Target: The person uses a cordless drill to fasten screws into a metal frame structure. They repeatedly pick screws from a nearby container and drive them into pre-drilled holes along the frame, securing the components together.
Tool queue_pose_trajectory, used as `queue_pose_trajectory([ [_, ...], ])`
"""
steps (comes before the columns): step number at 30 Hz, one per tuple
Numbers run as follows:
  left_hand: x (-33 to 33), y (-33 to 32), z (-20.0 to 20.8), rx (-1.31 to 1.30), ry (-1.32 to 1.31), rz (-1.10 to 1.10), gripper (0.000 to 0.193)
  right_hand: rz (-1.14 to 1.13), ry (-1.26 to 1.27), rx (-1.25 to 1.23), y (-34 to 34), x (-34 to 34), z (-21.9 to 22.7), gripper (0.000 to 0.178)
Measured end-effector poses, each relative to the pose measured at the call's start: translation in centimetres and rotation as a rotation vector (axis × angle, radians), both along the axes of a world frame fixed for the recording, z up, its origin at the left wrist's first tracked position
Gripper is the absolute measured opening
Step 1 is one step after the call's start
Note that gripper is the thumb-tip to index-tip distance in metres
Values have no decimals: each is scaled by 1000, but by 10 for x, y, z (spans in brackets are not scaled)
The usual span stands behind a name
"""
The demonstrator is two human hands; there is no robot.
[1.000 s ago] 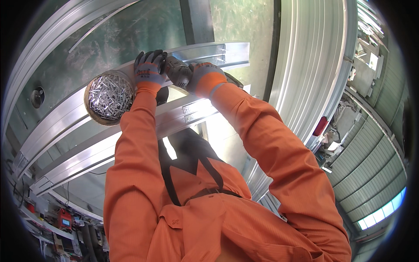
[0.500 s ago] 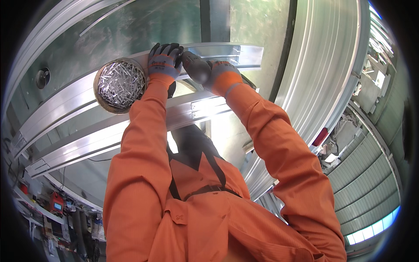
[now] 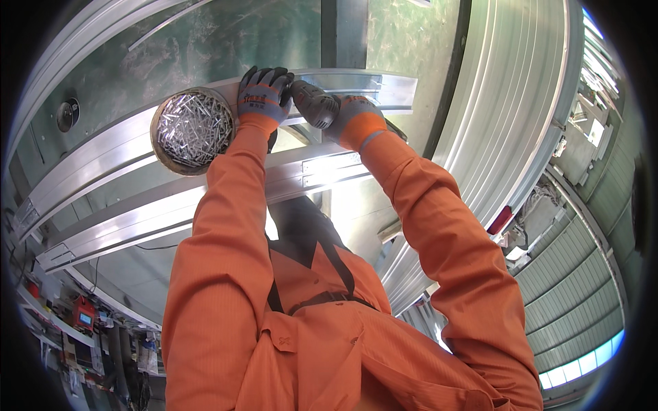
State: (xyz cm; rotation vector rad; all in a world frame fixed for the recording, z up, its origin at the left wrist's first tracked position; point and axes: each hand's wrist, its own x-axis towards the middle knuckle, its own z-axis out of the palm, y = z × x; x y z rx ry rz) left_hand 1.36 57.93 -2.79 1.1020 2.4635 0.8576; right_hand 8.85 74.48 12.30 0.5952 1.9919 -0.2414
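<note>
My right hand (image 3: 354,117), in a grey and orange work glove, is closed round a dark grey power drill (image 3: 319,106), whose vented rear faces me. The drill's front end is close beside my left hand (image 3: 263,96), and its tip is hidden. Gloved too, my left hand has its fingers bent over the far side of an aluminium profile (image 3: 99,149). Just left of that hand, a round tub (image 3: 156,148) stands on the profiles, filled with thin silver pins that look like rivets (image 3: 194,130). A second aluminium profile (image 3: 130,233) runs nearer to me.
Long stacked aluminium profiles (image 3: 504,116) fill the right side. Beyond the work lies a green surface (image 3: 226,41) with a dark beam (image 3: 345,34) across it. A small dark disc (image 3: 68,115) lies far left. Tools and a red device (image 3: 84,314) crowd the lower left.
The drill has turned a little, so its vents now show. Both hands stay nearly in place, and the whole view has shifted slightly.
</note>
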Motion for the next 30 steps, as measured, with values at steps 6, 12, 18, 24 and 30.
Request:
queue_pose_trajectory([
  [6, 0, -3, -2, -7, 0, 12, 36, -13, -118, -36, -4, -17, 9, 49],
  [12, 0, 0, 6, -23, -15, 0, 36, 44, 58, 47, 2, 4, -4, 47],
  [18, 0, -3, 1, -25, -1, 14, 36, -36, -14, -39, 2, -18, 16, 45],
  [24, -3, 1, 4, -33, 7, -2, 36, 27, -36, -44, 13, -18, -12, 38],
  [30, 2, -4, -1, -57, 28, -8, 35, -3, 243, -41, 9, 6, 8, 30],
])
